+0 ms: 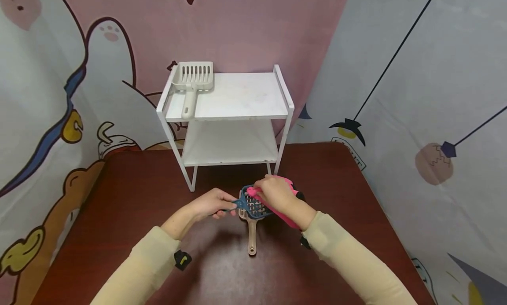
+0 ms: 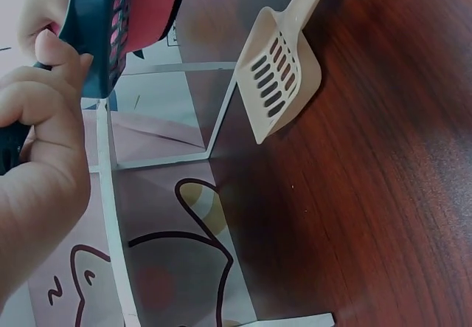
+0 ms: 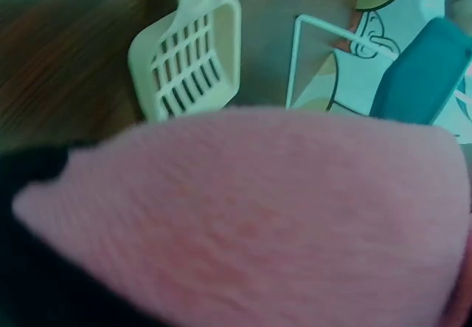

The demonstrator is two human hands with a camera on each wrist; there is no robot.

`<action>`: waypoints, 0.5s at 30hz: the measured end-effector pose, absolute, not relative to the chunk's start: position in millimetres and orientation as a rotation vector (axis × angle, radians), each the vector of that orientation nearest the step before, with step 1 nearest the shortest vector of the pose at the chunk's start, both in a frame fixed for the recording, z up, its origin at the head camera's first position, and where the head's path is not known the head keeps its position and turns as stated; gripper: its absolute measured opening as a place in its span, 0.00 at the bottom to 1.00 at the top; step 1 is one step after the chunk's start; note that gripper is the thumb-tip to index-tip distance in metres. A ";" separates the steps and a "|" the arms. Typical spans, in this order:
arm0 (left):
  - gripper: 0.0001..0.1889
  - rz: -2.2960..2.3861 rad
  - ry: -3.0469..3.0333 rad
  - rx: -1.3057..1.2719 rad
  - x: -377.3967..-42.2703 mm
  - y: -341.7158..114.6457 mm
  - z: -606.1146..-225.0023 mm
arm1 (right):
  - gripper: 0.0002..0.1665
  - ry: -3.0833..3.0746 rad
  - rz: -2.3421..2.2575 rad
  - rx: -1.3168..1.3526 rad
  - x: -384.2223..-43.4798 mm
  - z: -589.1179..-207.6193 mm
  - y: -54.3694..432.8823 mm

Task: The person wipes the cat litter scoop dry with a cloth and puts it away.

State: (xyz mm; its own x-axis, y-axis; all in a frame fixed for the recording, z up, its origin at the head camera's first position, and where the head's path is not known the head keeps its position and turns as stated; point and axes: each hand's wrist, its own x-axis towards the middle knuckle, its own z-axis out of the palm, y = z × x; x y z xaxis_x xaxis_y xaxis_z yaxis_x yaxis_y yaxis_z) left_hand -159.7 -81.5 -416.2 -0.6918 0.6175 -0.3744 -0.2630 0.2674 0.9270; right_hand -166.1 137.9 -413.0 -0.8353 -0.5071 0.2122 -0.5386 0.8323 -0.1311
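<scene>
Inside left hand (image 1: 212, 203), blue scoop (image 2: 96, 35); right hand (image 1: 278, 194), pink cloth (image 3: 273, 216).

There are three slotted scoops: one white scoop (image 1: 192, 82), one blue scoop (image 1: 257, 208) and one beige scoop (image 1: 252, 238). The pink cloth (image 1: 288, 218) is only one. There are two hands, one left hand (image 1: 211, 203) and one right hand (image 1: 277, 192), and two sleeves (image 1: 136, 265). The rack (image 1: 229, 142) is one, with two shelves (image 1: 245, 93), and the table (image 1: 336, 252) is one.

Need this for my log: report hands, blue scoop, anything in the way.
Left hand grips blue scoop, off the table. Right hand holds pink cloth close by. Beige scoop on table beneath; no blockage seen.
</scene>
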 end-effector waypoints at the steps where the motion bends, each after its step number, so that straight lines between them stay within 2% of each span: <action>1: 0.16 1.520 1.805 0.321 -159.2 -81.6 -415.9 | 0.06 -2.850 0.268 0.806 -165.9 -412.6 139.8; 15: 0.16 1.500 1.811 0.331 -158.9 -89.0 -411.6 | 0.05 -2.828 0.170 0.773 -167.5 -396.5 162.0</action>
State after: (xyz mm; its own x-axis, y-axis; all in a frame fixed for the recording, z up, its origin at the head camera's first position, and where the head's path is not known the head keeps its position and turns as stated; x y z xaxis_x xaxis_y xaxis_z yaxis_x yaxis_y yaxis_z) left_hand -158.9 -89.0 -411.6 -0.6869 0.6209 -0.3778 -0.2554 0.2804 0.9253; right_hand -167.5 162.0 -396.5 -0.8419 -0.4900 0.2260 -0.5136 0.8562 -0.0567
